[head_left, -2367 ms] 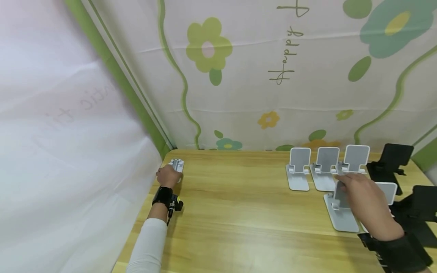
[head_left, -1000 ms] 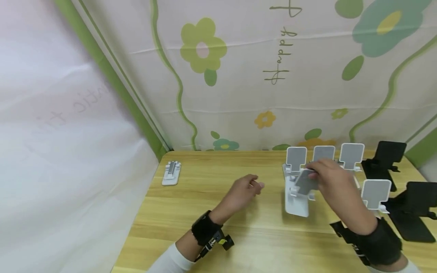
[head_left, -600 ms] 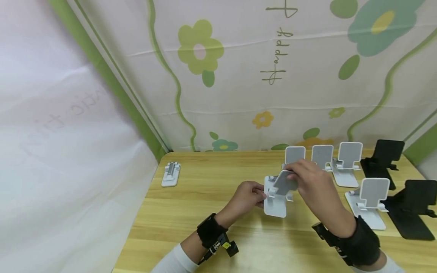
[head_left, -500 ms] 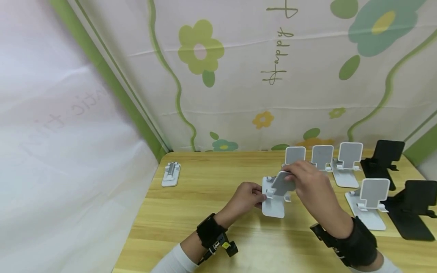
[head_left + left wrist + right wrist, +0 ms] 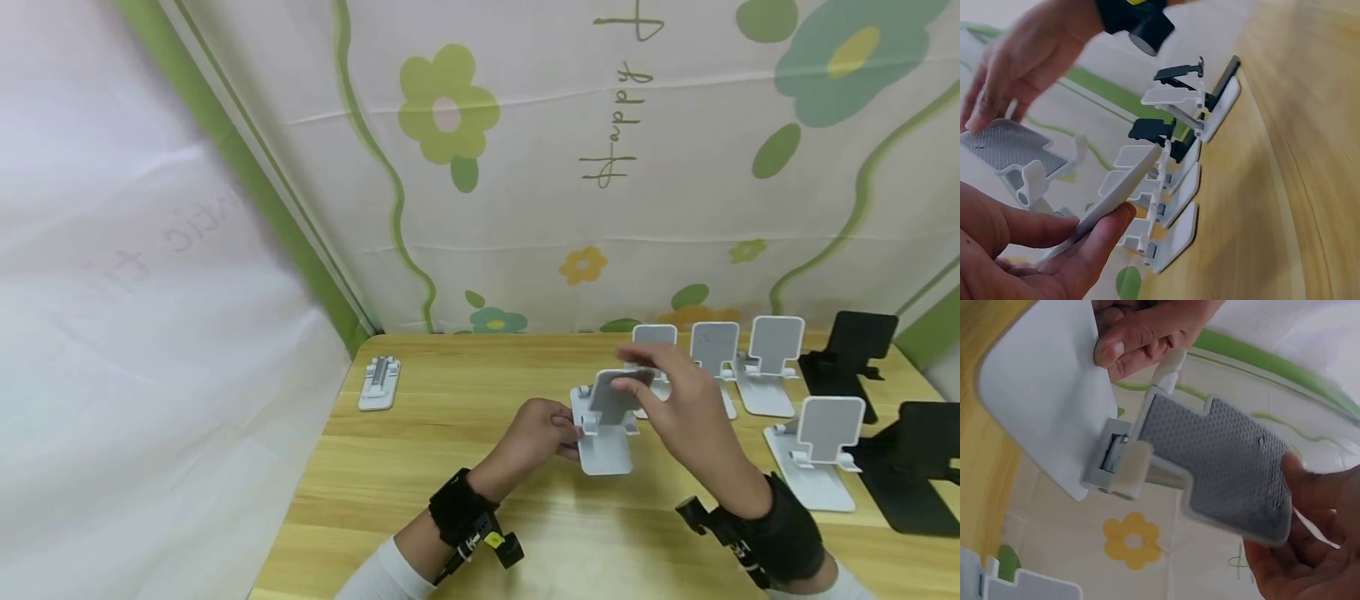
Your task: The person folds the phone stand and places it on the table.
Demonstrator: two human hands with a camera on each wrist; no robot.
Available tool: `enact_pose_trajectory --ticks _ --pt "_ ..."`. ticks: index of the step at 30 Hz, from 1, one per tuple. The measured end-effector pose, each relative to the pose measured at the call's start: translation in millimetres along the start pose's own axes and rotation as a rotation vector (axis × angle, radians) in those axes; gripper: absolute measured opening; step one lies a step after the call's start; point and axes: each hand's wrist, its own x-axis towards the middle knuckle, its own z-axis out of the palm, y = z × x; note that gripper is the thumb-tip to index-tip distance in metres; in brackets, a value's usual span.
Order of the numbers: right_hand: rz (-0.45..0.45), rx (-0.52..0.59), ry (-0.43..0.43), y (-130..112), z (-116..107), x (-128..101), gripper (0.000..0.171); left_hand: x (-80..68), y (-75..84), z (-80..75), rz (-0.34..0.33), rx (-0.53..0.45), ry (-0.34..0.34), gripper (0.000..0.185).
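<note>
A white folding phone stand (image 5: 604, 452) with a grey pad is held up over the table, its back plate unfolded. My left hand (image 5: 535, 435) pinches the edge of its base, thumb on one face and fingers on the other, as the left wrist view shows closely. My right hand (image 5: 678, 408) is at the top of the back plate (image 5: 1216, 465). Its thumb lies right at the plate's edge, with the fingers spread loosely apart beyond it. Another white phone stand (image 5: 379, 383), folded flat, lies at the table's far left corner.
Unfolded white phone stands (image 5: 767, 392) line the back right of the wooden table (image 5: 465, 379); another white one (image 5: 813, 475) stands nearer. Two black stands (image 5: 907, 492) are at the far right. A flowered curtain (image 5: 517, 192) hangs behind.
My right hand has carried the stand leftward from the group on the right and loosened its fingers at the plate. My left hand has left the folded stand and taken the carried stand's base.
</note>
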Motion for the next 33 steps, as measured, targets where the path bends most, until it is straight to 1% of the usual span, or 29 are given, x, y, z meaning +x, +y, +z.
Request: enact_pose_trajectory --ticks 2,4,5,7,9,10,13,19,24,29,33 --pt "0.082 0.102 -0.053 6 -1 1 0.063 -1.6 0.7 -1.5 -0.001 -0.050 -0.025 0.018" --pt "0.166 0.212 -0.143 12 -1 0 0.068 -3.1 1.3 -3.5 0.001 -0.088 -0.051 0.020" --pt "0.205 0.261 -0.192 14 -1 -1 0.067 -3.9 1.9 -4.6 -0.003 -0.105 -0.064 0.021" --pt "0.249 0.343 -0.267 19 1 -3 0.062 -5.5 3.5 -7.0 -0.014 -0.133 -0.080 0.022" --pt "0.264 0.386 -0.302 21 4 -5 0.055 -6.3 5.4 -9.3 -0.022 -0.150 -0.078 0.023" --pt "0.264 0.395 -0.305 21 5 -6 0.052 -6.4 6.3 -10.3 -0.025 -0.157 -0.076 0.023" --pt "0.251 0.404 -0.279 22 9 -8 0.048 -6.1 8.2 -12.5 -0.025 -0.159 -0.068 0.024" --pt "0.229 0.381 -0.241 23 13 -10 0.049 -4.5 7.7 -13.6 -0.035 -0.153 -0.053 0.026" --pt "0.207 0.380 -0.207 25 18 -11 0.047 -5.4 7.1 -14.0 -0.050 -0.149 -0.057 0.025" --pt "0.161 0.323 -0.131 26 21 -10 0.041 -7.5 9.0 -13.2 -0.069 -0.161 -0.061 0.022" --pt "0.121 0.278 -0.066 27 23 -10 0.042 -9.7 11.2 -11.6 -0.078 -0.161 -0.069 0.021"
